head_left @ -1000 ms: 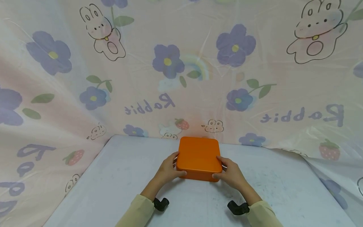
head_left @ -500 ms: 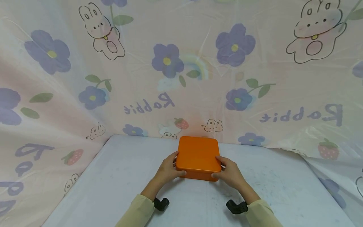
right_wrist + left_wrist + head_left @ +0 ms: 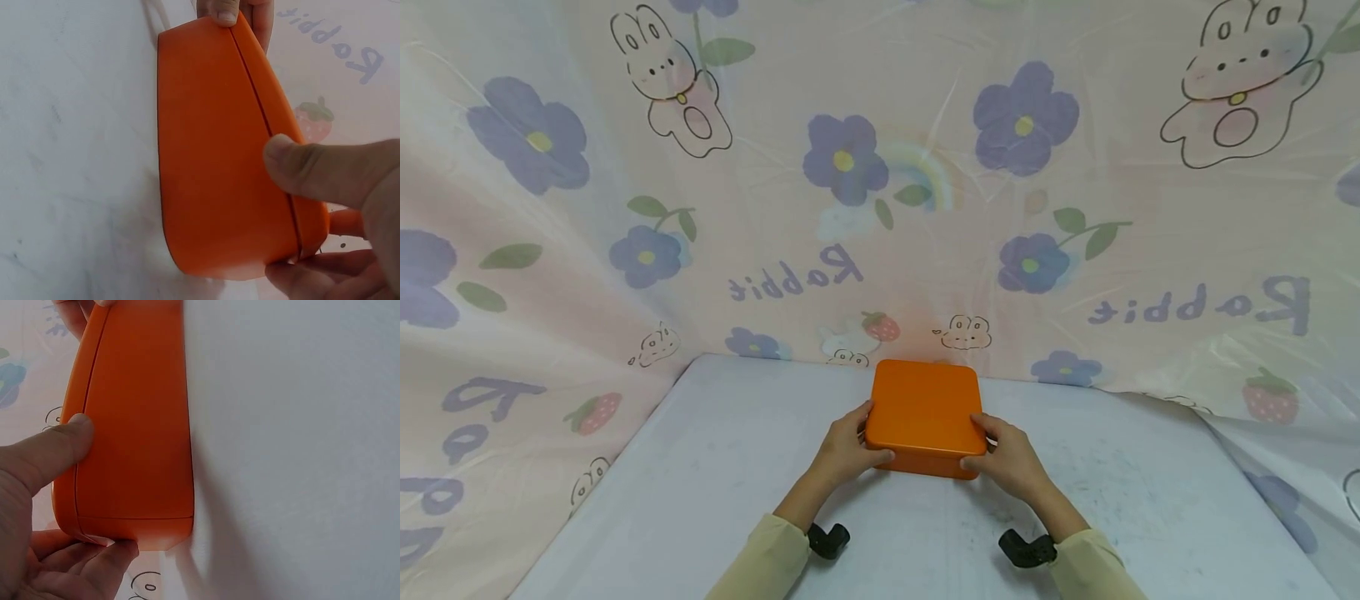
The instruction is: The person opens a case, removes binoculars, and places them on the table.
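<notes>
An orange square box [image 3: 927,408] with rounded corners sits on the white table, its lid on top. A thin seam between lid and body shows in both wrist views. My left hand [image 3: 844,448] grips the box's near left corner, thumb on the front face at the seam and fingers along the left side. At the near right corner my right hand [image 3: 1013,458] grips it the same way. In the left wrist view the left thumb [image 3: 56,449] presses the orange front wall; in the right wrist view the right thumb [image 3: 312,165] lies across the seam.
The white tabletop [image 3: 760,417] spreads around the box. Behind it and to the sides hangs a curtain [image 3: 940,192] printed with rabbits, flowers and strawberries. A black angled piece sits at the left wrist [image 3: 827,542] and another at the right wrist [image 3: 1028,550].
</notes>
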`<state>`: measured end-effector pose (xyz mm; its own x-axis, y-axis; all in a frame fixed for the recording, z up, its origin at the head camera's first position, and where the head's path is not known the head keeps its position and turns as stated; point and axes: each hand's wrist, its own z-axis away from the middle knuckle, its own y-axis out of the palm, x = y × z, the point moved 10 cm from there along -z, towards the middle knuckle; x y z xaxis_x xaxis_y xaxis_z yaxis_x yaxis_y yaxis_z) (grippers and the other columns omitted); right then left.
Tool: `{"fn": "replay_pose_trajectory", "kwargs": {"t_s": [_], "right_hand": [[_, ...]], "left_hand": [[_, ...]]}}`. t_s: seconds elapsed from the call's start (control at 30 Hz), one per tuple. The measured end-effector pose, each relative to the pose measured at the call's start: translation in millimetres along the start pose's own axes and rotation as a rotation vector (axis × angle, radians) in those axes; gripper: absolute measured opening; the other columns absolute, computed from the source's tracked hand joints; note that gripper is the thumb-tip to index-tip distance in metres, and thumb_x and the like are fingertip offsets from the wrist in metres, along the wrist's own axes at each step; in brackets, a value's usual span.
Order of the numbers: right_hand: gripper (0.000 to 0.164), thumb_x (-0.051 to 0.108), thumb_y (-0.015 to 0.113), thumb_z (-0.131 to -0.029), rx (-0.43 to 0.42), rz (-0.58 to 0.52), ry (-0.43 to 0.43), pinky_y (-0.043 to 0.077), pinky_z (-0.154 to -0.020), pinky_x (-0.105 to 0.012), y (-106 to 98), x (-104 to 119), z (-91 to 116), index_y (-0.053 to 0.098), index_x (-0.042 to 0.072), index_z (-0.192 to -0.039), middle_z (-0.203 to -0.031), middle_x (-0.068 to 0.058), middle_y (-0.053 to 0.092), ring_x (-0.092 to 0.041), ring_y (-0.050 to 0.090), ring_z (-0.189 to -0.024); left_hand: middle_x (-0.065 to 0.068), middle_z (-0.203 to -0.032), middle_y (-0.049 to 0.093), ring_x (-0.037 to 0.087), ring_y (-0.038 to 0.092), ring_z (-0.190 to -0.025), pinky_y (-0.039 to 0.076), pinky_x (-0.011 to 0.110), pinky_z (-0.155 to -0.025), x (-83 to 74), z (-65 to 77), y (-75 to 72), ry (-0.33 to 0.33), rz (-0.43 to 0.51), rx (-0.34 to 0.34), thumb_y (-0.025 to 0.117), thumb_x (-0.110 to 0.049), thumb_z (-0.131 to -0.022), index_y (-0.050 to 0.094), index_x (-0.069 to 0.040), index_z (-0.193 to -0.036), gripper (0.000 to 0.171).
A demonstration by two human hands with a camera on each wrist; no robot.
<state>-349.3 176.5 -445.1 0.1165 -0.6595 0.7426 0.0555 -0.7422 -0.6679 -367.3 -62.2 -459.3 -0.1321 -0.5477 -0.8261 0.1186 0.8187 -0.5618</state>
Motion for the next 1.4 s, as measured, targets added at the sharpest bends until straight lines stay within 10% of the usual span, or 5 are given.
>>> {"fn": "replay_pose_trajectory", "kwargs": {"t_s": [1.4], "right_hand": [[0.077, 0.013, 0.08, -0.077, 0.0, -0.053, 0.004, 0.056, -0.09, -0.042, -7.4, 1.5, -2.9, 0.043, -0.001, -0.142, -0.148, -0.025, 0.04, -0.045, 0.055, -0.121]], "left_hand": [[0.007, -0.154, 0.038, 0.033, 0.051, -0.13, 0.048, 0.042, -0.102, 0.6, -2.5, -6.3, -0.04, 0.091, -0.003, 0.086, -0.027, -0.071, 0.035, -0.015, -0.15, 0.095]]}}
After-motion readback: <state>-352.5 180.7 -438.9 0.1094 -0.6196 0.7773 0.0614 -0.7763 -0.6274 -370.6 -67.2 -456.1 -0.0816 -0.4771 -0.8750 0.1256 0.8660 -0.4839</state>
